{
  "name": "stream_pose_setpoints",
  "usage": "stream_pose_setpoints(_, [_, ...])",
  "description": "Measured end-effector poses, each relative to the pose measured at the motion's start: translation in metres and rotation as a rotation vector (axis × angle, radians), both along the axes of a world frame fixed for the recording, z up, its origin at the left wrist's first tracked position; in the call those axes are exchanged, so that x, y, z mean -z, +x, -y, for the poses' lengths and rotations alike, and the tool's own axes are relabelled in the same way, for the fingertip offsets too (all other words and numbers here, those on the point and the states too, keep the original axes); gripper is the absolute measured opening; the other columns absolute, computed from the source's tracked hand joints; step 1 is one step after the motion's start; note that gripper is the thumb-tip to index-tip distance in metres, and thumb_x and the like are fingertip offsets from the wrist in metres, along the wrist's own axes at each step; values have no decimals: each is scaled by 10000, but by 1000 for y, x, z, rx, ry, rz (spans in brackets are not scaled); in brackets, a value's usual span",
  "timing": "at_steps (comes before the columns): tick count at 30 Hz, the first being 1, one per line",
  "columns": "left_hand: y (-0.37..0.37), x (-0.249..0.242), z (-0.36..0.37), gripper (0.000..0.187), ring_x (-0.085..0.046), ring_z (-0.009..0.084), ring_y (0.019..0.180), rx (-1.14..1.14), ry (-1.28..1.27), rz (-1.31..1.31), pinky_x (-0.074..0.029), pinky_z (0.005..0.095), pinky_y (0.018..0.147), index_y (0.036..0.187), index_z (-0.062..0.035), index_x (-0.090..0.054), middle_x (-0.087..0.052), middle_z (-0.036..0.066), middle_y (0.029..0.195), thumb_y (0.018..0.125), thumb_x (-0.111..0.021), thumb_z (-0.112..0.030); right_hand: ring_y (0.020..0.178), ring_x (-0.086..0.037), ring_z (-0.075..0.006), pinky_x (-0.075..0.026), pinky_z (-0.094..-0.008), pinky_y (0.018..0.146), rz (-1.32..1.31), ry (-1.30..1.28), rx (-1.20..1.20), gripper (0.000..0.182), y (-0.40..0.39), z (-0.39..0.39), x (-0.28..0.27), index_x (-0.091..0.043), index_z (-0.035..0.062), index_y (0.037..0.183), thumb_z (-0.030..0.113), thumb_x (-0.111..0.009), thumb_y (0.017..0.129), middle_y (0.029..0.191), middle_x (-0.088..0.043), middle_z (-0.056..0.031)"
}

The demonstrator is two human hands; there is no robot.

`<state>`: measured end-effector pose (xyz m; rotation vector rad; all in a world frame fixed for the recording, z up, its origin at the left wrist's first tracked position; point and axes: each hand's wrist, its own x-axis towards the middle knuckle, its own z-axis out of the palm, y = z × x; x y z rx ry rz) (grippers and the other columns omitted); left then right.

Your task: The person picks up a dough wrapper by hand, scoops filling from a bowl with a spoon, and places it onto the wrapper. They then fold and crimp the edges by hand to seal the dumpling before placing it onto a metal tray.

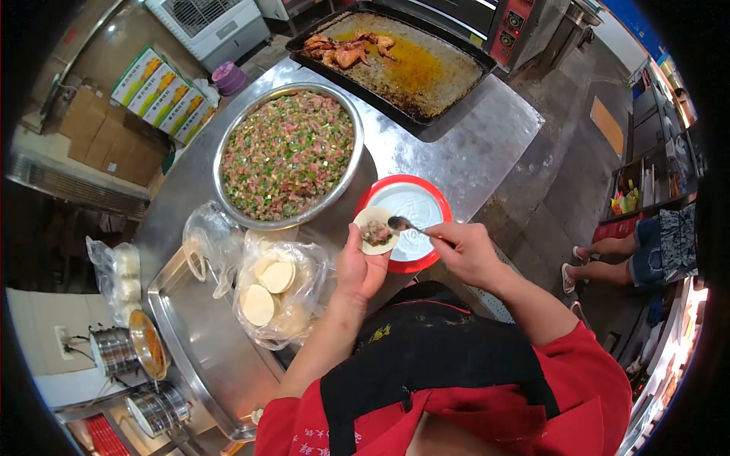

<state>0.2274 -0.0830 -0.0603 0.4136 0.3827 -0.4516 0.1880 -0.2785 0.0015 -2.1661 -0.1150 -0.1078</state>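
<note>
A round dumpling wrapper (390,217) lies across the fingers of my left hand (360,264), with a small heap of meat filling (376,232) on it. My right hand (470,252) grips a metal spoon (400,223) by its handle, and the spoon's bowl is at the edge of the filling. Just beyond both hands is a red-rimmed dish (437,199) with a pale inside. A large steel bowl (360,156) full of minced meat and chopped greens (289,152) stands to the far left of my hands. Stacked wrappers (259,305) sit in a clear plastic bag (308,262) left of my left forearm.
An oily black baking tray (454,64) holds roasted meat pieces (346,52) at the table's far end. On the left is an empty-looking steel tray (220,353). Another person's legs (608,258) show at the right. Cartons (163,95) stand beyond the table.
</note>
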Motion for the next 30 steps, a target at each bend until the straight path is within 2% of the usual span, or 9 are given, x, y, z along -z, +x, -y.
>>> stream_pose_setpoints(2, [-2, -1, 1, 440, -492, 261, 1206, 11, -18, 17, -401, 420, 1030, 1286, -20, -442, -512, 121, 1291, 1013, -325, -345, 693, -626, -341, -495, -394, 602, 65, -129, -35, 151, 2, -5, 2, -660, 51, 919, 104, -564, 815, 744, -623, -178])
stream_pose_setpoints(6, [-5, -3, -1, 449, -487, 265, 1212, 101, 23, 52, -391, 421, 1040, 1294, -17, -438, -509, 127, 1298, 1013, -321, -348, 702, -632, -336, -497, -399, 611, -6, -82, 14, 142, 9, -7, -15, -663, 54, 903, 108, -566, 815, 768, -630, -174])
stream_pose_setpoints(10, [-8, -12, -1, 482, -503, 260, 1195, 189, -28, 138, -401, 415, 1029, 1304, -9, -415, -511, 131, 1291, 1016, -287, -374, 688, -630, -336, -495, -398, 603, 13, 1, -52, 140, 14, -10, -13, -669, 67, 894, 115, -574, 803, 757, -629, -172])
stream_pose_setpoints(16, [-8, -24, -4, 603, -534, 254, 1160, 284, 64, 109, -437, 412, 992, 1302, -2, -410, -531, 149, 1259, 989, -254, -493, 647, -630, -334, -495, -394, 589, -96, -204, -91, 135, 21, 2, -31, -678, 74, 868, 131, -587, 787, 712, -628, -164])
stream_pose_setpoints(18, [-8, -25, 0, 641, -526, 255, 1170, 321, 74, 93, -428, 414, 997, 1309, 2, -414, -523, 143, 1279, 979, -249, -521, 572, -624, -240, -474, -321, 555, -14, -115, -205, 146, 21, 2, -31, -680, 17, 914, 51, -603, 795, 680, -620, -173])
stream_pose_setpoints(21, [-7, -19, 3, 692, -521, 257, 1180, 391, 86, 85, -419, 417, 1004, 1313, 13, -417, -521, 140, 1292, 964, -244, -559, 566, -617, -276, -471, -330, 550, -73, -193, -294, 143, 24, 7, -29, -682, 17, 892, 67, -608, 780, 668, -616, -175])
stream_pose_setpoints(24, [-9, -18, 8, 707, -526, 260, 1174, 429, 132, 69, -418, 416, 1007, 1306, 26, -419, -529, 147, 1281, 961, -243, -566, 688, -629, -342, -498, -412, 647, -217, -284, -201, 167, 27, 26, -36, -687, 50, 843, 140, -566, 771, 723, -638, -173])
stream_pose_setpoints(28, [-7, -18, 20, 685, -528, 281, 1169, 369, 150, 7, -433, 422, 998, 1273, 53, -431, -529, 176, 1262, 974, -248, -536, 633, -628, -316, -487, -380, 610, -251, -165, -91, 149, 26, 50, -45, -689, 32, 810, 125, -578, 774, 691, -635, -174])
stream_pose_setpoints(30, [-4, -21, 25, 663, -492, 300, 1208, 316, 82, 6, -399, 444, 1026, 1314, 29, -400, -495, 184, 1304, 977, -256, -523, 659, -632, -277, -476, -363, 619, -301, -92, -67, 161, 26, 59, -47, -670, 21, 885, 117, -575, 796, 730, -628, -191])
